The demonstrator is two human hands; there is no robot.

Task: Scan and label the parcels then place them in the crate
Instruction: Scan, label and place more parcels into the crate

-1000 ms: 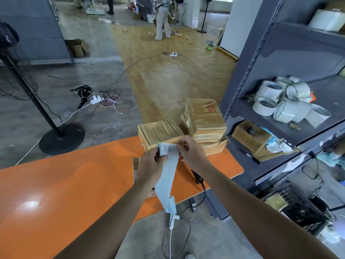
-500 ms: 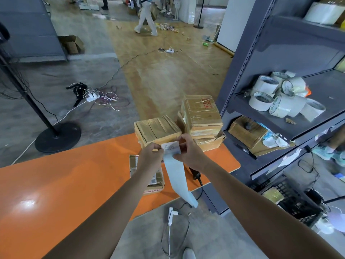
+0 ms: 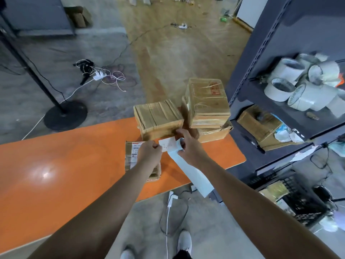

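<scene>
My left hand [image 3: 149, 153] pinches the left edge of a white label [image 3: 167, 144]. My right hand [image 3: 188, 149] holds the pale backing strip [image 3: 192, 174], which hangs down past the edge of the orange table [image 3: 65, 165]. Both hands hover over the table's right end. Below my left hand lies a flat parcel [image 3: 131, 157] with a printed label on it. Behind the hands sits a taped brown parcel [image 3: 158, 118]. To its right two more parcels [image 3: 207, 103] are stacked. A black crate [image 3: 298, 200] stands on the floor at the lower right.
A dark metal shelf unit [image 3: 261, 62] stands right of the table, with several white tape rolls [image 3: 302, 85] and a box [image 3: 259, 124] on it. A fan stand [image 3: 65, 114] and loose cables [image 3: 104, 75] are on the floor beyond the table. A cable [image 3: 169, 206] hangs near my feet.
The label has peeled further off the backing strip, with my hands now slightly apart. The strip's loose end has swung to the right. My view has tilted downward.
</scene>
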